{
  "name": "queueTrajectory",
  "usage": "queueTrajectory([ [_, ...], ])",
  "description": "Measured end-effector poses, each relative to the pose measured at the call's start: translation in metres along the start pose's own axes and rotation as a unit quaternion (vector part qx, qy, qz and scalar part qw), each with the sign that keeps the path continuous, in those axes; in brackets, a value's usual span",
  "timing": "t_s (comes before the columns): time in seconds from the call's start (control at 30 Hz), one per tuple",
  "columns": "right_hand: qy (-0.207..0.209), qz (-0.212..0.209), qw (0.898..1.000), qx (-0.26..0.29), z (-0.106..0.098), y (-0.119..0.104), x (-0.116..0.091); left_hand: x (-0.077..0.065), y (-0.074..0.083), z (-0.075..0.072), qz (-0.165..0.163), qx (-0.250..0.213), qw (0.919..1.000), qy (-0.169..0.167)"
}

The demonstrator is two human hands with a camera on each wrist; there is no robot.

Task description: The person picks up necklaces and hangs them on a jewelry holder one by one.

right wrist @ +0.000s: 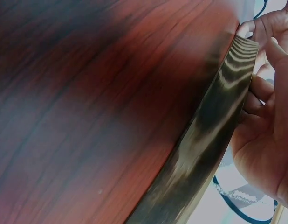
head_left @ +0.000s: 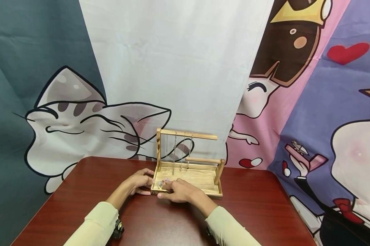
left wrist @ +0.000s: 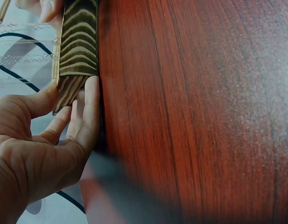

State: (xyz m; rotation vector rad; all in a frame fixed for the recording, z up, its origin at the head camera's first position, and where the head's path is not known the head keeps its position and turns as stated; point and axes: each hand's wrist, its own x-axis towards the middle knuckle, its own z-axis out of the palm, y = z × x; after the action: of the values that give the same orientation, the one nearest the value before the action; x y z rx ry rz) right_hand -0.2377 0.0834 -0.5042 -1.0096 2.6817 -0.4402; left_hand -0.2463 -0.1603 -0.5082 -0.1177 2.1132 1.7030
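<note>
A wooden jewelry stand (head_left: pixel 200 177) has a shallow tray base, an upright at each end and two bars. Thin chain necklaces (head_left: pixel 174 153) hang from the upper bar. My left hand (head_left: pixel 139 182) holds the tray's left end; in the left wrist view its thumb lies on the rim and its fingers against the dark-grained side (left wrist: pixel 78 42). My right hand (head_left: pixel 180 190) reaches over the front rim into the tray's left part. Its fingertips are at a small heap of colorful trinkets (head_left: pixel 162 183); whether they pinch any is hidden.
The stand sits near the back of a reddish-brown wooden table (head_left: pixel 160 222). Behind the table hangs a cloth backdrop (head_left: pixel 172 68) printed with cartoon figures. A small dark device (head_left: pixel 118 228) is worn at the left sleeve cuff.
</note>
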Motion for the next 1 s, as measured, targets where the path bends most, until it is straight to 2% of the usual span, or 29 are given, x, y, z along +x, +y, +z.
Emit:
queueTrajectory([
  [0.53,0.022,0.004,1.000,0.018,-0.007,0.028,-0.022,0.000,0.001,0.002,-0.005,0.000,0.9999,0.016],
  [0.83,0.039,0.024,0.999,0.027,-0.013,0.054,-0.043,-0.001,0.003,0.001,-0.004,0.000,0.9999,0.015],
  [1.0,0.054,0.020,0.998,0.033,-0.014,0.070,-0.055,-0.001,0.003,0.004,-0.004,0.000,0.9998,0.017],
])
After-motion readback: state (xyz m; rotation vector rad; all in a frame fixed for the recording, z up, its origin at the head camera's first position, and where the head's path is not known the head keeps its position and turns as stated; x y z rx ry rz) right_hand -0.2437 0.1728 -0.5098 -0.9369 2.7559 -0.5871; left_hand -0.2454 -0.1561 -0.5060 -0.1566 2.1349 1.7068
